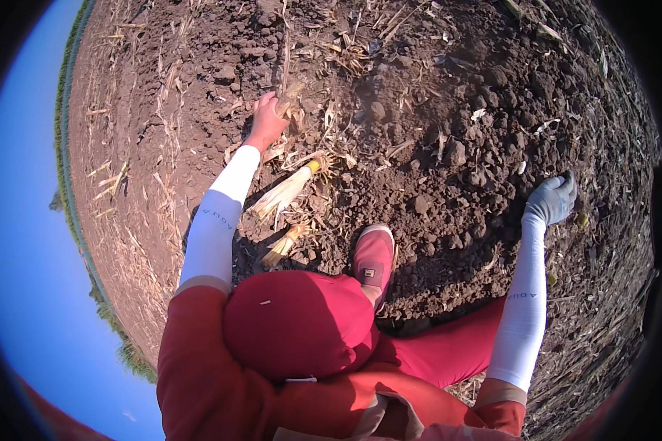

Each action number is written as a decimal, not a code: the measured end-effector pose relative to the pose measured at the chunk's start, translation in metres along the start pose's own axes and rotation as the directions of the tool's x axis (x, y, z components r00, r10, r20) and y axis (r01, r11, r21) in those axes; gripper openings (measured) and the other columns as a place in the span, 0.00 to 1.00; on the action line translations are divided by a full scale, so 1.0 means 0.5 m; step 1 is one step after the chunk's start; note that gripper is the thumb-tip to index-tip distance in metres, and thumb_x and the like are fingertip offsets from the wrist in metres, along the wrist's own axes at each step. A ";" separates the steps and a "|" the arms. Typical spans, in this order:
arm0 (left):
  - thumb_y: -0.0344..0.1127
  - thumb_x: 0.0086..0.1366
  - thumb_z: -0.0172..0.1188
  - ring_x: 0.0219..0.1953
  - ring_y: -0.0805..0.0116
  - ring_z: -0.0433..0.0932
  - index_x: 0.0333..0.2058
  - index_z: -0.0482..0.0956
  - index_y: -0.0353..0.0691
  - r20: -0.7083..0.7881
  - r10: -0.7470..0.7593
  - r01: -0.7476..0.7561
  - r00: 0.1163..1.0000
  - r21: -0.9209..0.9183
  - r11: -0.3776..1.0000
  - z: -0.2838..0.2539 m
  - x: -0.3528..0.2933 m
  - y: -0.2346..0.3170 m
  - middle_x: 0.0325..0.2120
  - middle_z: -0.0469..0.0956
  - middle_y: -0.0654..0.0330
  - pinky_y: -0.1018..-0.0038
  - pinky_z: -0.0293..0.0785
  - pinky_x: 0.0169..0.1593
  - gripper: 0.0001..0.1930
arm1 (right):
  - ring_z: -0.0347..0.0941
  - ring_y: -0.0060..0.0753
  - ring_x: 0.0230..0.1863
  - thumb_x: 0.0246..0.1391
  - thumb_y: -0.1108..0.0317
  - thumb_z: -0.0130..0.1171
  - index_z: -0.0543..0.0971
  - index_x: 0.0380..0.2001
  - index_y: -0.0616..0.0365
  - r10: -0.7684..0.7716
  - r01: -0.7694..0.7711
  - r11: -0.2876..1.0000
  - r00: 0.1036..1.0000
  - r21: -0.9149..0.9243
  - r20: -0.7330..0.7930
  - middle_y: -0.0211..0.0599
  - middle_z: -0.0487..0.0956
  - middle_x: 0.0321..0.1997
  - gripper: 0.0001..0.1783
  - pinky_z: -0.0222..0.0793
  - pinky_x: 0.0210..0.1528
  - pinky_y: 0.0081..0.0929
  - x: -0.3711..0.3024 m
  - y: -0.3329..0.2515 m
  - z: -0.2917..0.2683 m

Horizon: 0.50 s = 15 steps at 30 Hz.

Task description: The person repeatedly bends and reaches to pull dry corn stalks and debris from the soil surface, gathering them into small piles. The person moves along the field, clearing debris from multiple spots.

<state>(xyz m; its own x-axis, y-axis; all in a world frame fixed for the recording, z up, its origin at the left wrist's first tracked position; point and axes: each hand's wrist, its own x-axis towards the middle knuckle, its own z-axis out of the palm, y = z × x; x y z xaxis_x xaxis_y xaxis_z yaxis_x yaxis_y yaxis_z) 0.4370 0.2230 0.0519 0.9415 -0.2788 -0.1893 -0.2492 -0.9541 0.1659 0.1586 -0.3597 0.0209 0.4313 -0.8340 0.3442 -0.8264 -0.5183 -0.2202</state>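
My left hand (267,122), bare below a white sleeve, reaches to the dry soil. Its fingers close around a pale, dry corn stalk stub (291,97); part of the grip is hidden. Just nearer to me lies a corn stub (285,192) with pale husk-like layers and a yellowish, rooty end. A shorter straw-coloured stub (286,244) rests below it. Far to the right, my right hand (552,200) in a grey glove hangs low over the ground. Its fingers are pressed together, and I cannot make out anything in them.
Clods of brown soil (456,154) and dry stalk scraps surround me. My red shoe (375,257) stands in the soil between my arms, beside my bent knee (298,323). Straw-littered ground (610,279) stretches along the right.
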 end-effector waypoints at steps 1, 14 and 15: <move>0.30 0.48 0.66 0.60 0.53 0.63 0.50 0.75 0.31 -0.023 0.065 -0.063 0.998 0.056 0.996 0.008 -0.002 0.005 0.57 0.68 0.53 0.65 0.59 0.65 0.28 | 0.70 0.43 0.58 0.59 0.55 0.44 0.76 0.55 0.50 -0.005 0.005 1.000 1.000 0.005 0.001 0.37 0.75 0.59 0.24 0.64 0.60 0.40 -0.001 -0.002 0.000; 0.28 0.50 0.65 0.46 0.49 0.79 0.51 0.70 0.32 -0.128 -0.202 0.178 0.971 -0.176 0.968 -0.085 -0.027 -0.014 0.42 0.79 0.44 0.64 0.74 0.50 0.28 | 0.71 0.44 0.57 0.59 0.55 0.43 0.76 0.55 0.50 0.002 -0.002 1.000 1.000 -0.022 -0.001 0.37 0.75 0.59 0.24 0.64 0.59 0.40 0.000 0.008 0.003; 0.30 0.50 0.66 0.45 0.51 0.79 0.51 0.69 0.31 -0.050 -0.231 0.210 0.972 -0.261 0.942 -0.087 -0.037 -0.053 0.42 0.79 0.45 0.64 0.73 0.51 0.29 | 0.71 0.44 0.57 0.59 0.55 0.43 0.76 0.55 0.50 0.003 -0.003 1.000 1.000 -0.020 0.000 0.37 0.75 0.59 0.25 0.64 0.59 0.40 0.000 0.003 0.004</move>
<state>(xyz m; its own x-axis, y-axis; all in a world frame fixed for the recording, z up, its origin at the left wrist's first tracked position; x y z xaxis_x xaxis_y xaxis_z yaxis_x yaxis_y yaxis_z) 0.4360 0.2582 0.0932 0.9837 -0.0454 -0.1739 0.0224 -0.9291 0.3692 0.1578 -0.3607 0.0187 0.4290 -0.8353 0.3439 -0.8348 -0.5120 -0.2025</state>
